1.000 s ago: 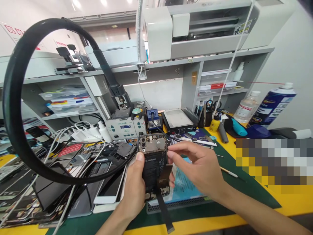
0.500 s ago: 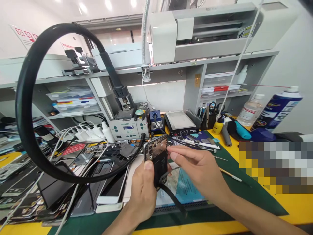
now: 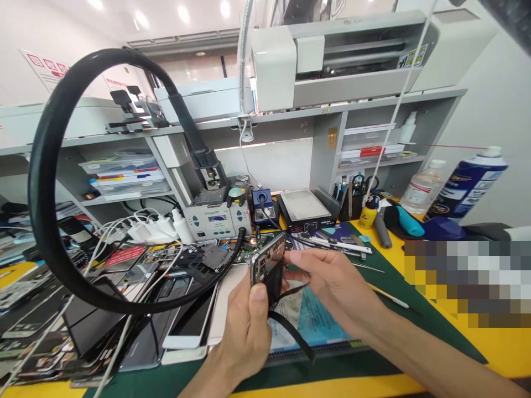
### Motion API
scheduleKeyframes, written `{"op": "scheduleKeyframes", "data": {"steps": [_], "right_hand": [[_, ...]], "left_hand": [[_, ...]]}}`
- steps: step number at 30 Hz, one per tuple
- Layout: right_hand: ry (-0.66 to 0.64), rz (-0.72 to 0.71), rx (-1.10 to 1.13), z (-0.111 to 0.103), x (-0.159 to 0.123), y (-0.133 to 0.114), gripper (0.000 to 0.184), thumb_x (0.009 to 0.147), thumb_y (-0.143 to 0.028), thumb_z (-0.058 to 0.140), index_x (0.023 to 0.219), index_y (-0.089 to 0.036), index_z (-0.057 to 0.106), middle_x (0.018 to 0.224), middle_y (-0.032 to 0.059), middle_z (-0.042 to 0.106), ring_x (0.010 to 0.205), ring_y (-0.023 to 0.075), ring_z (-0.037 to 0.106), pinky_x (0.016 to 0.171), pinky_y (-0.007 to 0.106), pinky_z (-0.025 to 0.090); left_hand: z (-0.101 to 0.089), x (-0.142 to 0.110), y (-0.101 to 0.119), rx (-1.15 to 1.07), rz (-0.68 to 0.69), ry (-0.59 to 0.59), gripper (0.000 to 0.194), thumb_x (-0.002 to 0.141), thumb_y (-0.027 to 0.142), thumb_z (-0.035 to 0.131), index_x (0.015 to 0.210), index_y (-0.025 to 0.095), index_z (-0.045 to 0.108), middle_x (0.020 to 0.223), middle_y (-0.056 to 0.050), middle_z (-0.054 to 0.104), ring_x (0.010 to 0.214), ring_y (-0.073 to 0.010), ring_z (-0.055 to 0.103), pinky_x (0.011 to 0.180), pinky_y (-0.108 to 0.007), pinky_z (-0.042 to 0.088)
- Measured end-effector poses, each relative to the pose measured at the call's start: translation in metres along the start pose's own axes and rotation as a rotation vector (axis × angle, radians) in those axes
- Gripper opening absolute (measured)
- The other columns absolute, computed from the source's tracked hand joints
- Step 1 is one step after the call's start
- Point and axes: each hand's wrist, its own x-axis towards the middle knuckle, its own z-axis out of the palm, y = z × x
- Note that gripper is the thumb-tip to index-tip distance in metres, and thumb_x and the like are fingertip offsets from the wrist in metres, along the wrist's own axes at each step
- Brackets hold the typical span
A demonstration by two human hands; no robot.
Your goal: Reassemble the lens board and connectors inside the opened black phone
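My left hand (image 3: 246, 326) is wrapped around an opened smartphone (image 3: 270, 276), thumb on its near side. The phone stands tilted with its inside turned to the right, showing camera modules, a copper-coloured area and a black battery. My right hand (image 3: 327, 276) is at the phone's right edge, thumb and forefinger drawn together there; what lies between the fingertips is hidden. One dark thin strip (image 3: 293, 289) runs from the phone's lower part toward my right hand's lower fingers. Another black strip (image 3: 295, 333) hangs below the phone over a blue-and-white sheet (image 3: 323, 315).
Stacked phones and parts (image 3: 37, 326) crowd the left. A thick black hose (image 3: 39, 182) loops in front of a hot-air station (image 3: 215, 218). A heating plate (image 3: 307, 204) stands behind. Tweezers (image 3: 369, 267) and a swab-like stick (image 3: 390, 297) lie on the green mat (image 3: 440, 337).
The phone has turned more edge-on, so less of its inside shows. My right hand has shifted slightly, its thumb now nearer the phone's edge, and the thin strip stretches further toward it.
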Motion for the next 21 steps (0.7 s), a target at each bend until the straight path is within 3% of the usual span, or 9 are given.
{"op": "scheduleKeyframes", "data": {"steps": [3,7,10,13,16,18,21], "right_hand": [[0.025,0.011,0.030,-0.001,0.001,0.000,0.022,0.085,-0.037,0.077,0.081,-0.016,0.080,0.085,0.0074,0.074,0.083,0.0193,0.062,0.081,0.035,0.051],[0.036,0.045,0.035,-0.001,0.000,0.001,0.025,0.083,-0.039,0.078,0.075,-0.015,0.078,0.081,0.0067,0.071,0.077,0.0170,0.060,0.076,0.032,0.051],[0.059,0.052,0.032,-0.002,-0.001,0.001,0.028,0.082,-0.041,0.078,0.074,-0.015,0.076,0.080,0.0063,0.070,0.075,0.0175,0.061,0.070,0.032,0.051],[0.081,-0.011,0.011,-0.004,-0.002,0.000,0.026,0.081,-0.041,0.079,0.075,-0.016,0.072,0.078,0.0040,0.069,0.075,0.0186,0.063,0.065,0.031,0.051],[0.137,-0.133,-0.142,-0.007,-0.003,-0.004,0.026,0.079,-0.039,0.082,0.088,-0.018,0.070,0.079,0.0023,0.070,0.070,0.0178,0.066,0.061,0.030,0.052],[0.141,-0.168,-0.261,-0.009,-0.002,-0.007,0.031,0.077,-0.037,0.084,0.097,-0.018,0.070,0.078,0.0005,0.071,0.064,0.0159,0.065,0.062,0.030,0.053],[0.084,-0.134,-0.342,-0.014,0.001,-0.012,0.028,0.076,-0.035,0.085,0.094,-0.018,0.071,0.075,-0.0009,0.071,0.062,0.0141,0.065,0.065,0.030,0.053]], "left_hand": [[-0.002,-0.001,-0.005,0.067,0.082,-0.051,0.054,0.099,0.057,0.042,0.111,0.018,0.077,0.104,-0.015,0.076,0.099,-0.0301,0.066,0.092,-0.037,0.049],[-0.002,-0.002,-0.008,0.094,0.102,-0.093,0.052,0.102,0.051,0.037,0.124,0.018,0.071,0.121,-0.014,0.072,0.111,-0.0299,0.064,0.104,-0.039,0.045],[0.000,0.000,-0.005,0.010,0.005,-0.106,0.057,0.100,0.056,0.039,0.116,0.015,0.075,0.111,-0.015,0.076,0.106,-0.0304,0.067,0.101,-0.039,0.048],[0.002,0.002,-0.002,-0.150,-0.167,-0.102,0.066,0.099,0.062,0.033,0.103,0.013,0.077,0.087,-0.014,0.079,0.080,-0.0289,0.072,0.078,-0.039,0.058],[0.002,0.007,-0.001,-0.332,-0.359,-0.135,0.070,0.094,0.070,0.038,0.104,0.011,0.075,0.076,-0.012,0.077,0.063,-0.0279,0.071,0.059,-0.037,0.058],[0.001,0.009,0.000,-0.387,-0.427,-0.160,0.068,0.093,0.070,0.041,0.105,0.012,0.075,0.074,-0.011,0.077,0.062,-0.0273,0.071,0.055,-0.036,0.057],[0.000,0.009,0.002,-0.407,-0.461,-0.218,0.065,0.096,0.065,0.039,0.105,0.011,0.076,0.072,-0.011,0.077,0.062,-0.0269,0.072,0.055,-0.035,0.058]]}}
